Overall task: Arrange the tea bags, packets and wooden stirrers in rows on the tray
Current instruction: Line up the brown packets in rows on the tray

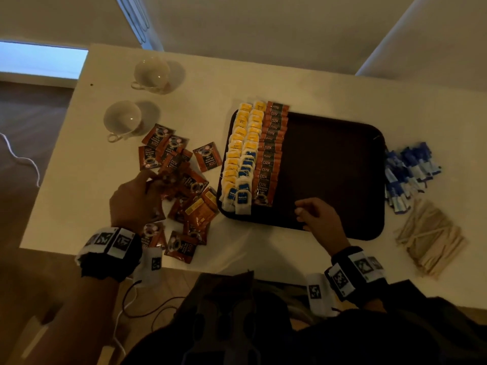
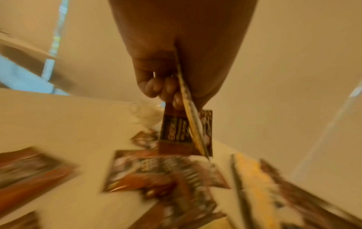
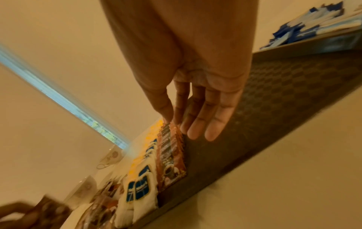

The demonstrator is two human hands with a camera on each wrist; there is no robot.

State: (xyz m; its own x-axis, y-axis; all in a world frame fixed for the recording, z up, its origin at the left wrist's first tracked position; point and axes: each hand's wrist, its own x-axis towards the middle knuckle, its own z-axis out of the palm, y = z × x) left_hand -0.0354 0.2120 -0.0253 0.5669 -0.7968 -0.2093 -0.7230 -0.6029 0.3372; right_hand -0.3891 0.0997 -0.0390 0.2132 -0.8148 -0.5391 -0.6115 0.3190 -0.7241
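A dark tray (image 1: 337, 164) lies on the white table. Along its left side run two rows of tea bags (image 1: 241, 154), yellow-tagged at the far end and blue-tagged at the near end, then one row of brown coffee packets (image 1: 271, 154). Left of the tray, loose brown packets (image 1: 195, 204) lie in a heap. My left hand (image 1: 147, 188) is over that heap and grips a few brown packets (image 2: 186, 131) between thumb and curled fingers. My right hand (image 1: 303, 212) hovers over the tray's near edge with fingers (image 3: 195, 124) straight, holding nothing, right of the packet row (image 3: 172, 155).
Blue packets (image 1: 408, 172) are heaped on the table right of the tray, and a pile of wooden stirrers (image 1: 429, 238) lies nearer me. Two white cups (image 1: 151, 72) (image 1: 122, 119) stand at the far left. The table's front edge runs just below my wrists.
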